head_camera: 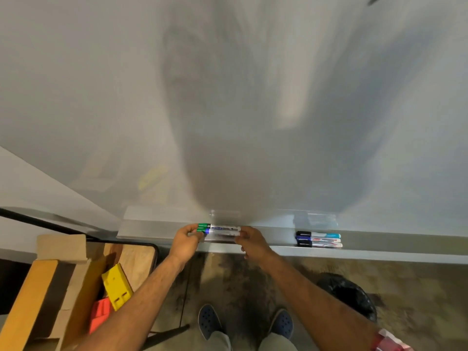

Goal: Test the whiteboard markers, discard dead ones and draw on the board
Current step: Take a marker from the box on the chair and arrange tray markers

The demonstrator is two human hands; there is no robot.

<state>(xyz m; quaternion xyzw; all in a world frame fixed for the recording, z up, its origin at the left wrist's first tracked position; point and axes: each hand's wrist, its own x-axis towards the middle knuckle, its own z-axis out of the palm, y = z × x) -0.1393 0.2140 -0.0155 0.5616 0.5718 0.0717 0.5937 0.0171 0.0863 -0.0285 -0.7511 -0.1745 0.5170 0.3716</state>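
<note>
Green and blue caps mark the two markers that both hands hold together just above the aluminium tray running along the foot of the whiteboard. They lie side by side and level, the green-capped one farther from the person, the blue-capped one nearer, with what looks like a clear sleeve below them, too blurred to tell for sure. The left hand has its grip curled round the capped ends, fingertips pinching the caps; the right hand pinches the white barrel ends between thumb and fingers. Further right on the same tray lie three more markers, stacked close, touching one another, with dark caps pointing left and well apart from the hands. Below, on the floor, a black bin bag sits to the right of the person's two dark shoes. To the left stand cardboard boxes with a yellow plastic piece and an orange one.
</note>
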